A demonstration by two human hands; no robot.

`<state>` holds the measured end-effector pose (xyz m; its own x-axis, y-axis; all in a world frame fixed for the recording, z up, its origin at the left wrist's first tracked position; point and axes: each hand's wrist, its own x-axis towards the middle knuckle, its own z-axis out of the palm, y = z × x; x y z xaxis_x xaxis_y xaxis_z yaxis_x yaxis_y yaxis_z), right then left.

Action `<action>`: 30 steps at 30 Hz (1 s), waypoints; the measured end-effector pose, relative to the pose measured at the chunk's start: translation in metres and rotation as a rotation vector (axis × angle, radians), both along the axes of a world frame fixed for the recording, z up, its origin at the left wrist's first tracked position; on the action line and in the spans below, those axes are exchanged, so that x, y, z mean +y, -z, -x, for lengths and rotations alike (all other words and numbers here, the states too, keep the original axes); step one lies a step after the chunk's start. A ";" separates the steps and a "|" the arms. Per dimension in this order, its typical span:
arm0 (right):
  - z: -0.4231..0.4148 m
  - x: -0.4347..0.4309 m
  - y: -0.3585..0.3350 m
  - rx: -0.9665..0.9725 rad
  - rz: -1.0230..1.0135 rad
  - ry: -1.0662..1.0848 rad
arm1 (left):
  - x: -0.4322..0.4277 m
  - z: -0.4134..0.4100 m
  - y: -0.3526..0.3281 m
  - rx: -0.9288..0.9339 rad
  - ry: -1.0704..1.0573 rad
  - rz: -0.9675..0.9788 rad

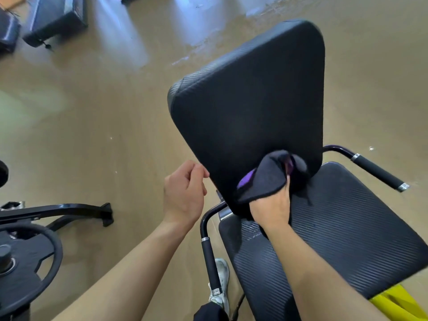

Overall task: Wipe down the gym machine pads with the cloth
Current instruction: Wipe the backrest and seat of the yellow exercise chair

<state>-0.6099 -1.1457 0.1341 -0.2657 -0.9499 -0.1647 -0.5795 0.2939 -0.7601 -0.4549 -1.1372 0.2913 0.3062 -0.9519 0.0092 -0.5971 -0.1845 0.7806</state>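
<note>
My right hand [272, 208] grips the bunched dark cloth with purple showing in its folds [268, 177], fingers curled into the fabric. The cloth is pressed against the near, lower end of the black ribbed upright back pad [250, 100], close to where that pad meets the black ribbed seat pad [347, 228]. A loose corner of the cloth hangs down to the right over the seat.

My left hand [183, 193] holds nothing. Its fingers are loosely curled, with the fingertips just beside the left edge of the back pad; I cannot tell whether they touch it.

A black foam-covered handle on a bent metal bar [209, 262] runs along the left side of the seat, and a matching handle [377, 172] sticks out on the right side. Near the left handle's lower end, a white shoe [220, 281] stands on the tan floor [92, 135]. A strip of yellow-green fabric [393, 302] shows at the near right corner.

To the near left lies a round black weight plate [30, 262], with a black metal frame leg [69, 209] just beyond it. At the far left stand dark padded benches [55, 17], well apart from the seat.
</note>
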 end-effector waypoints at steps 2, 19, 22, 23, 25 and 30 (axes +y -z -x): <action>0.002 0.007 0.002 0.030 -0.113 -0.061 | 0.007 -0.003 0.007 0.001 0.007 -0.042; 0.047 -0.065 -0.025 -0.203 -0.107 0.281 | -0.010 0.029 -0.009 -0.112 0.359 0.149; 0.045 -0.070 -0.025 -0.042 -0.362 0.155 | -0.002 0.031 0.005 -0.107 0.397 0.109; 0.042 -0.080 -0.038 -0.020 -0.362 0.164 | -0.002 0.032 0.005 -0.114 0.413 0.118; 0.030 -0.106 -0.082 0.018 -0.204 0.217 | -0.007 0.033 -0.003 -0.135 0.440 0.164; 0.007 -0.136 -0.172 -0.081 0.294 0.235 | -0.037 0.044 -0.041 -0.258 0.419 0.420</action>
<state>-0.6170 -1.2818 0.3057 -0.4792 -0.8744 0.0758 -0.4565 0.1746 -0.8724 -0.4986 -1.1741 0.3322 -0.1526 -0.8897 0.4303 -0.7305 0.3948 0.5573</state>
